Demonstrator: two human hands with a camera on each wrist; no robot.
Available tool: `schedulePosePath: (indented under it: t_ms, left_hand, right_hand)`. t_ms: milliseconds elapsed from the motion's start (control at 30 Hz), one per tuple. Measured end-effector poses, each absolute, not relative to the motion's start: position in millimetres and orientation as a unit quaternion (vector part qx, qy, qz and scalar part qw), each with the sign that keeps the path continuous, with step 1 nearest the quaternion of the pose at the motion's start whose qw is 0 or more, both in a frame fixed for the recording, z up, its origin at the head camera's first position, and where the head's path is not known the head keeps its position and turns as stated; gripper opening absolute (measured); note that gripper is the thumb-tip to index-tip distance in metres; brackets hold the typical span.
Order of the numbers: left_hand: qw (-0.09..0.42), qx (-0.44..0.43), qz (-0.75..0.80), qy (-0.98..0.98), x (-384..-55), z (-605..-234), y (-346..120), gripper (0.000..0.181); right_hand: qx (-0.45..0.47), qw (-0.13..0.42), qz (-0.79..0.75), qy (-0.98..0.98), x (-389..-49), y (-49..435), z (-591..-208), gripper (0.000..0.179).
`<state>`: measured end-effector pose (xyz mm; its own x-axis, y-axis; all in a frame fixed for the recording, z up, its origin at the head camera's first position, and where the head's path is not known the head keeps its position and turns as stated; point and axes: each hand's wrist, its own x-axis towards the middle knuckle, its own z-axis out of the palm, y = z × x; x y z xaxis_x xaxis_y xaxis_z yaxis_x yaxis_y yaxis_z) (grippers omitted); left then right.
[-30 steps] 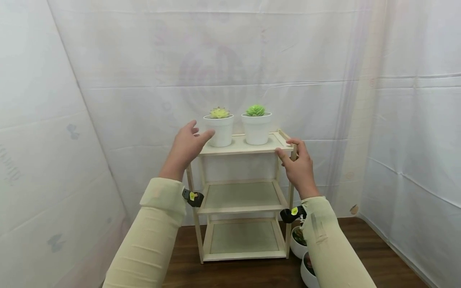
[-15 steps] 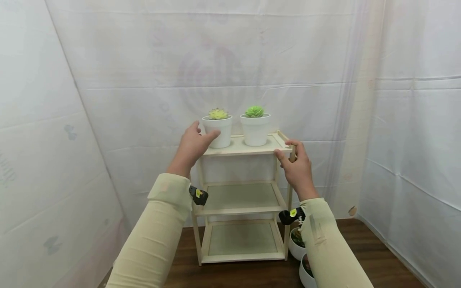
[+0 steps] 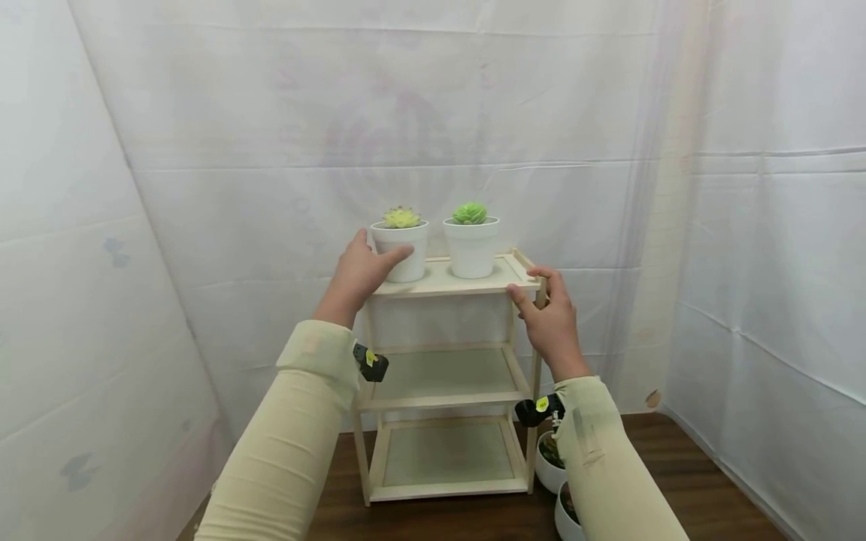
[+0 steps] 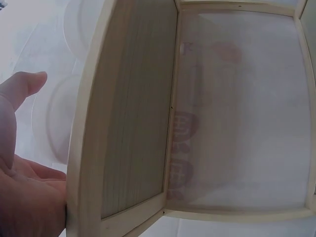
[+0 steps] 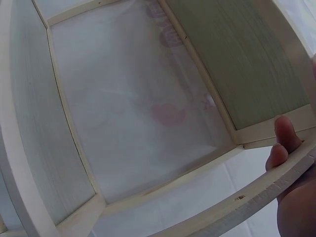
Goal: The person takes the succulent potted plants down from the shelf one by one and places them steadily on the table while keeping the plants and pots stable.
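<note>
A white pot with a yellow-green succulent (image 3: pixel 411 267) stands at the left of the top board of a pale wooden shelf rack (image 3: pixel 446 289). My left hand (image 3: pixel 356 276) is round its left side, the thumb lying across the front and fingers along the far left side, partly hidden. In the left wrist view the thumb (image 4: pixel 32 84) and fingers sit on either side of the blurred pot (image 4: pixel 55 121). My right hand (image 3: pixel 553 319) grips the rack's front right upright near the top, its fingertips (image 5: pixel 285 131) curled past the wood in the right wrist view.
A second white pot with a bright green succulent (image 3: pixel 471 252) stands right of the first. Below are two lower boards, the middle one (image 3: pixel 443 376) grey-green. Two white bowl-shaped pots (image 3: pixel 549 473) sit on the dark wooden table (image 3: pixel 683 481), partly behind my right sleeve. White sheets surround the table.
My left hand has moved rightward and closed in on the left pot, its thumb now farther across the front. My right hand keeps its hold on the rack. The view has shifted slightly.
</note>
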<state>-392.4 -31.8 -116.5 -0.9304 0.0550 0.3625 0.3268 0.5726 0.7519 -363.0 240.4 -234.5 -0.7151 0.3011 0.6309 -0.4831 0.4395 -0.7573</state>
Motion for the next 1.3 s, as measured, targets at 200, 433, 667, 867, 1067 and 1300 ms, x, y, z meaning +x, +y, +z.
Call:
schedulePosePath:
  t_ms: [200, 433, 667, 867, 1067, 1300]
  left_hand:
    - [0.140, -0.109, -0.450, -0.875, -392.3, -112.2, -30.8, 0.103]
    - [0.140, -0.106, -0.458, -0.872, -393.4, -108.3, -28.6, 0.103]
    - [0.138, -0.117, -0.474, -0.862, -394.2, -109.0, -30.6, 0.100]
    - [0.136, -0.122, -0.484, -0.856, -395.4, -110.2, -30.7, 0.101]
    - [0.127, -0.111, -0.473, -0.865, -398.6, -108.4, -30.8, 0.103]
    - [0.115, -0.104, -0.471, -0.868, -399.5, -107.3, -31.2, 0.104]
  right_hand:
    - [0.061, 0.374, 0.526, -0.761, -362.6, 239.3, -234.1, 0.060]
    - [0.065, 0.369, 0.527, -0.763, -362.1, 238.6, -235.1, 0.062]
    - [0.075, 0.371, 0.524, -0.763, -359.6, 236.9, -235.2, 0.062]
    - [0.075, 0.368, 0.524, -0.764, -357.9, 237.2, -234.9, 0.061]
    - [0.077, 0.364, 0.530, -0.762, -356.8, 237.6, -233.3, 0.062]
    - [0.076, 0.363, 0.531, -0.762, -356.8, 237.5, -232.9, 0.062]
